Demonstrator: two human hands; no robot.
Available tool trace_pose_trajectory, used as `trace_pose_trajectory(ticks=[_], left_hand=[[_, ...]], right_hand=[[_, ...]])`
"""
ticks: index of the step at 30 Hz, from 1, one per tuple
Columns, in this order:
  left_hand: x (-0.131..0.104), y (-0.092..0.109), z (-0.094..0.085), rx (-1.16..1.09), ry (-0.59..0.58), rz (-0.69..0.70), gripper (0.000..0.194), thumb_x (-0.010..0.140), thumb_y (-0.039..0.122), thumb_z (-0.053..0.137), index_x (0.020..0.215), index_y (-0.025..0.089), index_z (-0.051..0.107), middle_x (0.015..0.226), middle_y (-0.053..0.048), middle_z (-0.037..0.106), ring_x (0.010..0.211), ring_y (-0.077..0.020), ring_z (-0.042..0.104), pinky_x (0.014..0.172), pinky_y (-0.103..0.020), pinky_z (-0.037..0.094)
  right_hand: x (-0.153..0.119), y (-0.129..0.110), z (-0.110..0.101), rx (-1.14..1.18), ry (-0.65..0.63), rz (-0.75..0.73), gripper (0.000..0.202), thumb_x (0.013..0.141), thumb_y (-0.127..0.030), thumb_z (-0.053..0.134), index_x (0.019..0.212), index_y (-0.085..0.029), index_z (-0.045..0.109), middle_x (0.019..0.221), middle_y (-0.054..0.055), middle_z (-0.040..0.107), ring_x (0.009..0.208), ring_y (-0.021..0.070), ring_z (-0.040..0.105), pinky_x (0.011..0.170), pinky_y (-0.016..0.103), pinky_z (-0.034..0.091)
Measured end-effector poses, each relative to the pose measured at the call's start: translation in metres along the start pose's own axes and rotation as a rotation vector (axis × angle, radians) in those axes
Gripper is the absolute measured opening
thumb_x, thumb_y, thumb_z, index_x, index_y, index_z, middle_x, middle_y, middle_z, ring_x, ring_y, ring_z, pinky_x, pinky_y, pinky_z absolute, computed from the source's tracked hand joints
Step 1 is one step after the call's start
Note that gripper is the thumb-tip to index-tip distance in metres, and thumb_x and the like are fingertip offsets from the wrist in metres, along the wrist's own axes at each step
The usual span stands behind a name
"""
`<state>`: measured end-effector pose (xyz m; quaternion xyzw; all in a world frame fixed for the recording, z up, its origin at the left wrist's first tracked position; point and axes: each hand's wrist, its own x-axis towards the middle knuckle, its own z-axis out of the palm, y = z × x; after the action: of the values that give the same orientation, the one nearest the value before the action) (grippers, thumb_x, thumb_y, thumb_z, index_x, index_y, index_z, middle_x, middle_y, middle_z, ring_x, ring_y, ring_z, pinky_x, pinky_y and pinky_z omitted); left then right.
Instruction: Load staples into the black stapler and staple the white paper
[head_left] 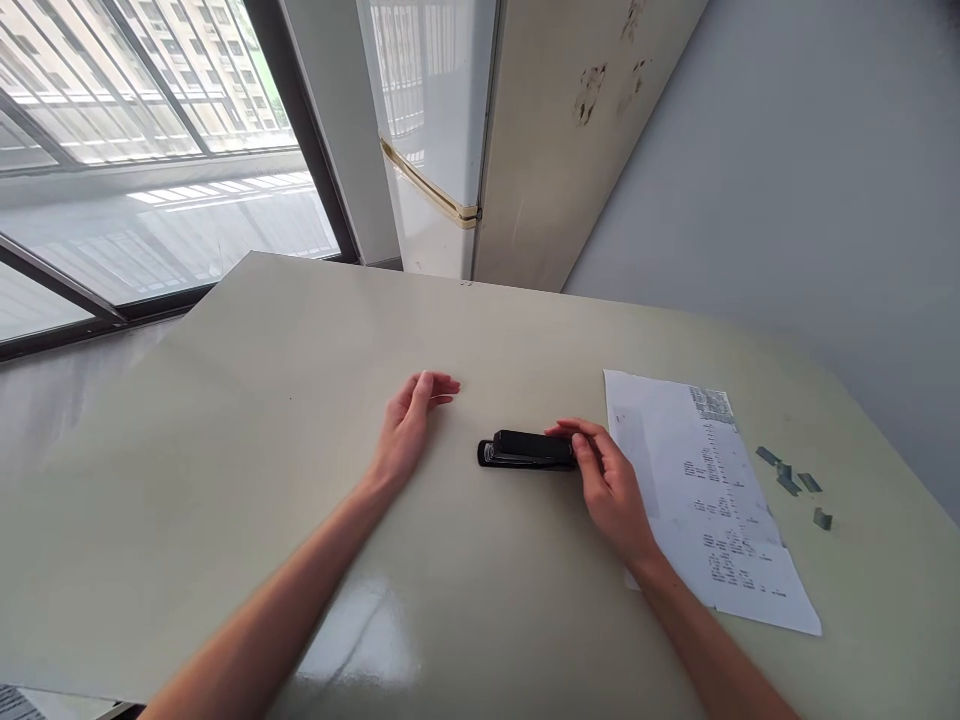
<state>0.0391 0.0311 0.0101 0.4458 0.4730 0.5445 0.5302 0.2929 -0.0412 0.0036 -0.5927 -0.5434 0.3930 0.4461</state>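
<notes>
- well, where is the black stapler?
- just right of the middle of the frame, lying flat on the pale table, its length running across the view.
- and the hands?
- the right hand grasps its right end between thumb and fingers; how tightly, i can't tell. the left hand is near the middle of the frame, fingers loosely bent, holding nothing, apart from the stapler.
- how would it handle?
- stiff and fairly light, i'd judge, hardly fragile; it might slide a little on that glossy top. gripping the sides at the right end looks sensible, with fingertips kept clear of the gap at the left.
- anything beside it?
- a printed sheet at the right of the frame, and green scraps past it, toward the right edge.
</notes>
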Motion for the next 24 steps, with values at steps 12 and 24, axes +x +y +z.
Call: trace_pose_trajectory(ticks=[12, 24], left_hand=[[0.012, 0.009, -0.015, -0.238, 0.089, -0.085, 0.032, 0.092, 0.049, 0.071, 0.093, 0.018, 0.072, 0.092, -0.006, 0.07, 0.093, -0.0205, 0.067, 0.097, -0.037, 0.052], [0.006, 0.008, -0.008, -0.176, -0.064, -0.101, 0.037, 0.092, 0.053, 0.073, 0.096, 0.017, 0.075, 0.095, -0.008, 0.074, 0.094, -0.0222, 0.07, 0.098, -0.039, 0.054]], right_hand=[[-0.003, -0.005, -0.002, -0.047, 0.015, 0.039, 0.035, 0.105, -0.054, 0.052, 0.125, -0.029, 0.067, 0.127, 0.007, 0.075, 0.126, 0.026, 0.064, 0.113, 0.048, 0.046], [-0.008, -0.006, -0.002, -0.248, -0.166, -0.072, 0.038, 0.091, -0.056, 0.073, 0.121, -0.032, 0.07, 0.115, 0.005, 0.075, 0.096, 0.0263, 0.068, 0.083, 0.041, 0.058]])
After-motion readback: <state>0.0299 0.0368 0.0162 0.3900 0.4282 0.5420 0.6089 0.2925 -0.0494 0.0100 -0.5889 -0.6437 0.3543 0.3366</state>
